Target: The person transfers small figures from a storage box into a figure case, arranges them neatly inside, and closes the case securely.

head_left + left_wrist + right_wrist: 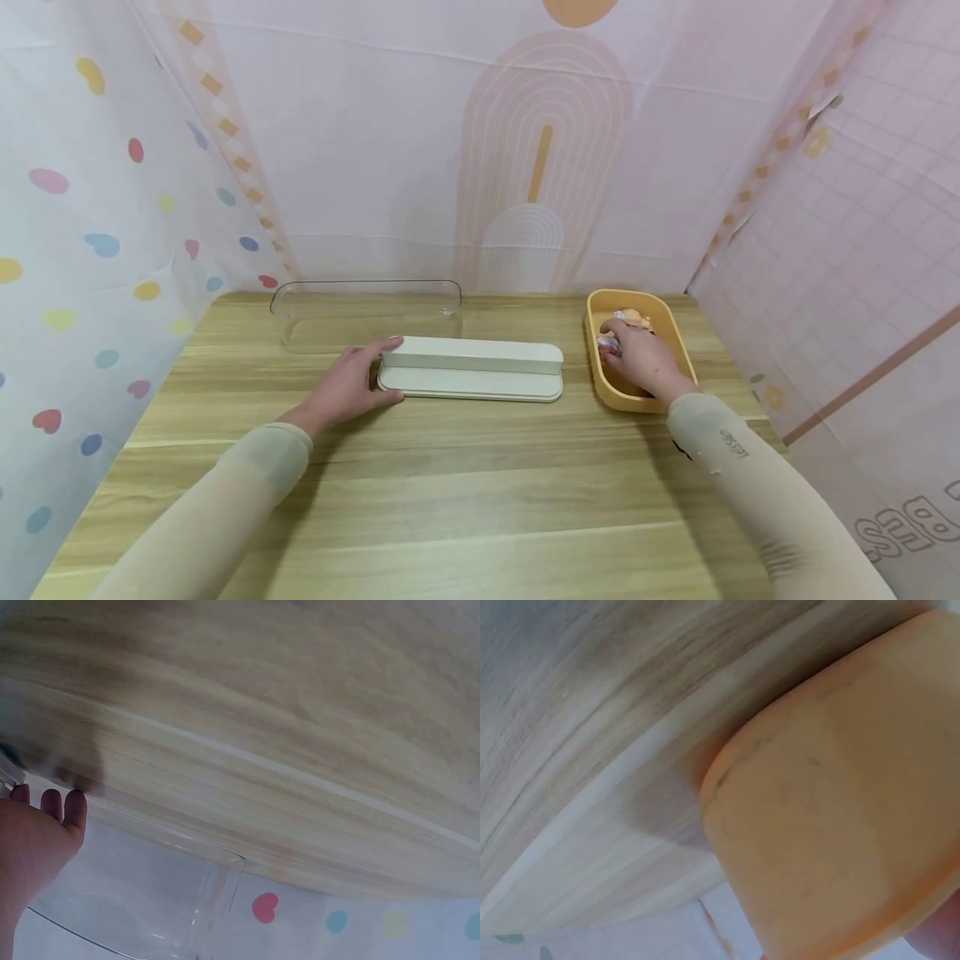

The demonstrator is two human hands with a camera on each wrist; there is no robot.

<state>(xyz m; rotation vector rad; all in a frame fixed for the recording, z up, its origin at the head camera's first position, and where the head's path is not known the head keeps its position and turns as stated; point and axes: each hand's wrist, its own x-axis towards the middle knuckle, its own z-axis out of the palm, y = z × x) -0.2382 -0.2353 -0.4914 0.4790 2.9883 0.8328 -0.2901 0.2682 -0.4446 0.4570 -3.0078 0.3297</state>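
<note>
A: Where is the white stepped piece (pixel 472 367)?
B: Mid-table, long side facing the person, lying flat. Left hand (pixel 352 383) at its left end: thumb at the near corner, fingers at the far one, gripping it between them.
A: And the right hand (pixel 641 357)?
B: Well apart from the left, down inside the yellow bin (pixel 678 343), right of the white piece. Fingers bent among small pale and orange items (pixel 632 317). Whether they pinch one, I cannot tell; the right wrist view shows mostly the bin's outer wall.
A: Other containers?
B: One. Clear box (pixel 367 317), long, behind and left of the white piece, near the left fingers.
A: Surface?
B: Wood-grain table (pixel 480 492). Pale sleeves on both arms, small dark lettering near the right cuff.
A: Beyond?
B: Printed cloth: arches on the back sheet (pixel 547 150), coloured dots and hearts on the left sheet (pixel 112 200), grid lines on the right sheet (pixel 877 217).
</note>
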